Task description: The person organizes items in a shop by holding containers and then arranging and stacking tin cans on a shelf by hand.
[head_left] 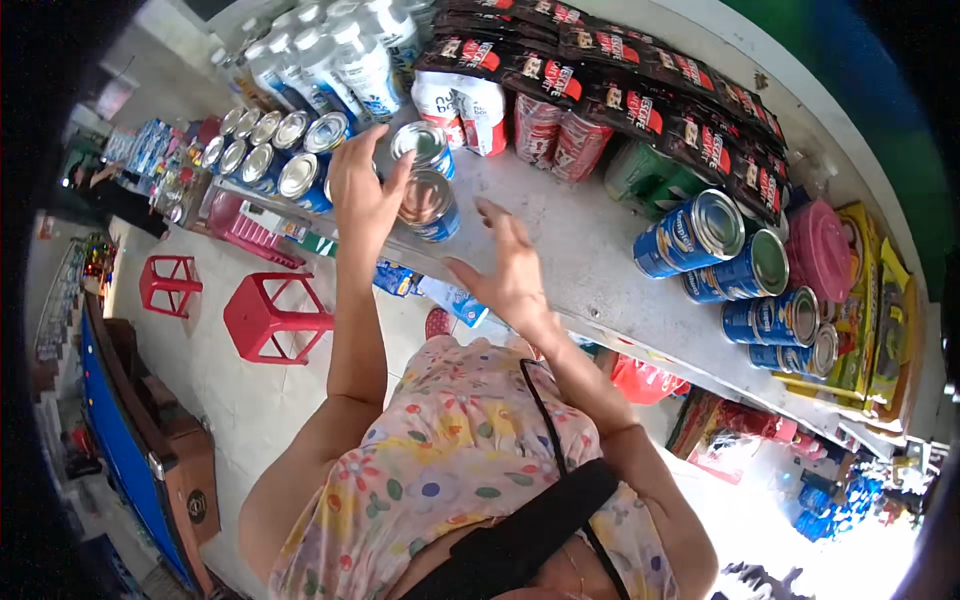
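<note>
Two blue cans with silver lids stand one behind the other on the grey shelf: a near can and a far can. My left hand hovers at their left side, fingers stretched and thumb apart, its thumb overlapping the far can's edge. I cannot tell whether it touches the cans. To the right of the near can, my right hand is raised with its fingers spread and nothing in it. Left of my left hand runs a double row of similar cans, partly hidden by that hand.
Clear bottles stand behind the cans. Black sachet packs lie over red-and-white cans at the back. On the right are several blue cans and a pink lid. Red stools stand on the floor.
</note>
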### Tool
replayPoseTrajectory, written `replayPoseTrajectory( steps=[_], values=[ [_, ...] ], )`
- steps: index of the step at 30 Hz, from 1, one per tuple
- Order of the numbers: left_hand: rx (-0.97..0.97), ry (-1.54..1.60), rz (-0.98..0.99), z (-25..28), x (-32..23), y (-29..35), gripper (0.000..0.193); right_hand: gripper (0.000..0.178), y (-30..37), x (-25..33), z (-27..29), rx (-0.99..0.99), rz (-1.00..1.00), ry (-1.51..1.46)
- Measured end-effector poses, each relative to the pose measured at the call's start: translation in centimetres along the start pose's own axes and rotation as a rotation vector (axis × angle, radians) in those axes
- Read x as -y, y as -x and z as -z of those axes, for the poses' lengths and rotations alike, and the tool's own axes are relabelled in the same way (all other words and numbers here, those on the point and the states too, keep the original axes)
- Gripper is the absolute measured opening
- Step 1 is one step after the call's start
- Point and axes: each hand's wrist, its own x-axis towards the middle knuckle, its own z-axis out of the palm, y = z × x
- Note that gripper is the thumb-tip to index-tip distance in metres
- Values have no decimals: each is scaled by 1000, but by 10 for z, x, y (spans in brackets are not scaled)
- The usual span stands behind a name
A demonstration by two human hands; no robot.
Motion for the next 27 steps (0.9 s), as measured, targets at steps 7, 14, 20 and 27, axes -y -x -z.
replayPoseTrajectory(
  steps=[7, 14, 20, 27],
  values=[
    [526, -120, 111, -21, 22, -23, 51, 96, -36, 3, -64, 9, -173, 42],
    [677, 61, 179, -29, 31, -29, 52, 79, -17, -17, -26, -263, -326, 66],
    [620, -80, -20, -29, 36, -20, 95, 82, -6, -44, 32, -635, -495, 242],
    [573, 41, 39, -35, 40, -17, 81, 86, -5, -67, 37, -842, -464, 343]
  ],
)
